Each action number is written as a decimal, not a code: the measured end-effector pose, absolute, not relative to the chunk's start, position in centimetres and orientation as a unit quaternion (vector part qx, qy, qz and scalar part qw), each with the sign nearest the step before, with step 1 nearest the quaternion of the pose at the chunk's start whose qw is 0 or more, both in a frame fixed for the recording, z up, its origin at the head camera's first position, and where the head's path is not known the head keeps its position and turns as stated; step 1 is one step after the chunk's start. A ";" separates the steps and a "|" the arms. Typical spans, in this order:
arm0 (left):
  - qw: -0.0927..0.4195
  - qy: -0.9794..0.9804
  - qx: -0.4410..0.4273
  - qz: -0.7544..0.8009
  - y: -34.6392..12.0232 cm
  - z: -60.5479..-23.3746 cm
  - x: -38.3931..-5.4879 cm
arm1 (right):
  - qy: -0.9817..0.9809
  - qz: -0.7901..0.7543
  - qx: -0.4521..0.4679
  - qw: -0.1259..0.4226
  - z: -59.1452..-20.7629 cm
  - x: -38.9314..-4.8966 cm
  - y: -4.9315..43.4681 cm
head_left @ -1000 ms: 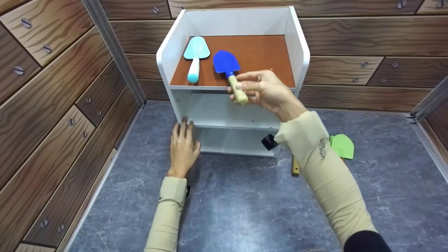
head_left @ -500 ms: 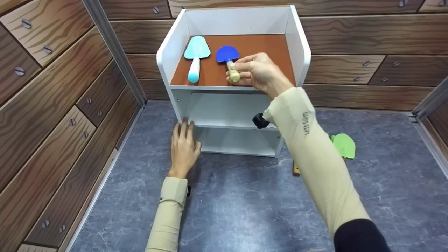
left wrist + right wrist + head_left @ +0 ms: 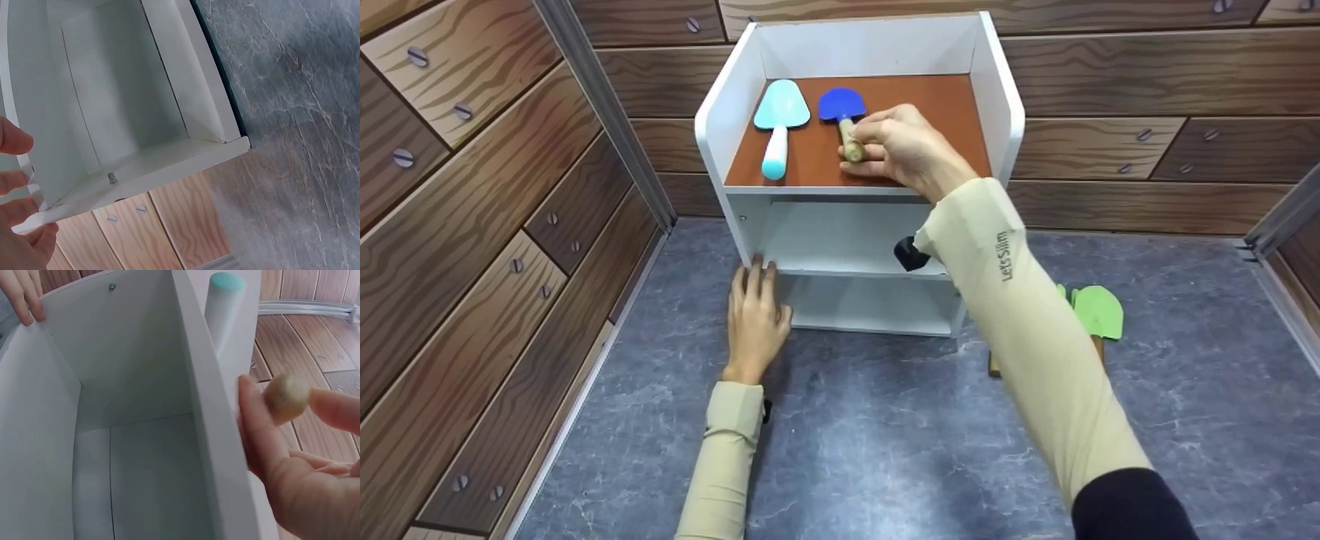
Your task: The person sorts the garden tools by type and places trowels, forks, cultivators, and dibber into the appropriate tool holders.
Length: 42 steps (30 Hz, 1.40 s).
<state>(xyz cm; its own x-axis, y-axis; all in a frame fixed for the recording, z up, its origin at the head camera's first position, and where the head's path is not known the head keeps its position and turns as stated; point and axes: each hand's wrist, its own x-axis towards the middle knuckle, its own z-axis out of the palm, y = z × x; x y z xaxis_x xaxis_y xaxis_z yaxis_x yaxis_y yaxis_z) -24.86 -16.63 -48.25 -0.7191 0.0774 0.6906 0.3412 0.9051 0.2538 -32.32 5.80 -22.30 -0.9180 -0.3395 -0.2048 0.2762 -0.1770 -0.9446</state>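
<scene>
My right hand (image 3: pixel 911 150) pinches the wooden handle of a small hand trowel (image 3: pixel 841 105) with a blue blade. The blade lies over the brown top of the white shelf unit (image 3: pixel 855 191). In the right wrist view, the handle's round end (image 3: pixel 287 399) shows between thumb and fingers. Left of it, a light-blue trowel with a white handle (image 3: pixel 781 116) lies on the same top. Low down, my left hand (image 3: pixel 756 322) rests its extended fingers on the front edge of the unit's left side. The left wrist view shows those fingers (image 3: pixel 14 211) at the panel's edge.
Green-bladed trowels with wooden handles (image 3: pixel 1099 311) lie on the grey floor (image 3: pixel 847 435) to the right, partly hidden by my right sleeve. Raised white side walls (image 3: pixel 997 97) flank the unit's top. Wood-patterned walls (image 3: pixel 1147 75) enclose the area.
My right hand has carried the blue trowel forward and down, from in front of the top's edge to over the brown surface. The left hand stays where it was.
</scene>
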 end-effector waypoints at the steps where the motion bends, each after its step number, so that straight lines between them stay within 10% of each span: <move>1: 0.356 -0.909 -0.115 -0.183 -16.6 -48.2 -24.9 | 0.611 -0.765 -0.030 0.204 -22.1 -32.2 5.8; 42: 0.349 -0.908 -0.111 -0.202 -16.6 -48.3 -24.8 | 0.582 -0.792 -0.121 0.143 -24.7 -26.8 9.6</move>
